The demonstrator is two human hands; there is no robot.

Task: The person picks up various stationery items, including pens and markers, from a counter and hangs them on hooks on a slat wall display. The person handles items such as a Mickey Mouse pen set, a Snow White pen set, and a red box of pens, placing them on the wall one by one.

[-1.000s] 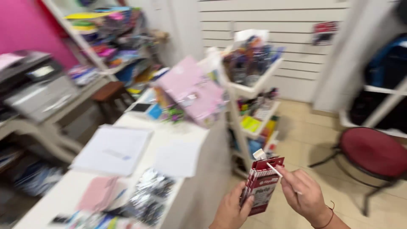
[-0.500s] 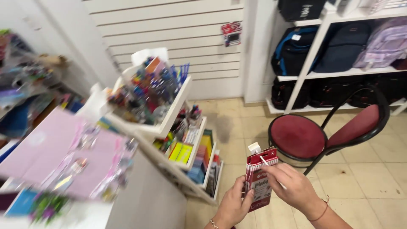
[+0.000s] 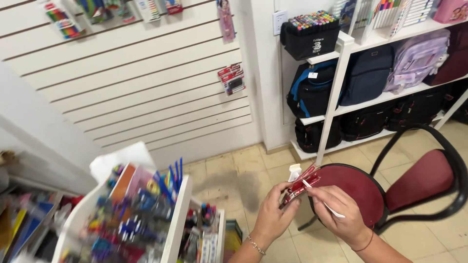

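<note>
I see my left hand (image 3: pixel 270 219) holding a small red box (image 3: pixel 298 187) above the red chair (image 3: pixel 358 187), fingers closed around it. My right hand (image 3: pixel 339 214) pinches a thin white stick (image 3: pixel 324 202) at the box's open top.

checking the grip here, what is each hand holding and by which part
The left hand grips a red and white carton by its lower body. The right hand pinches a thin white stick near its middle, its tip at the carton's open top.

1 head-worn view — looking down and forward, close over both hands, toward the slatted wall (image 3: pixel 146 87) and floor beyond.
</note>
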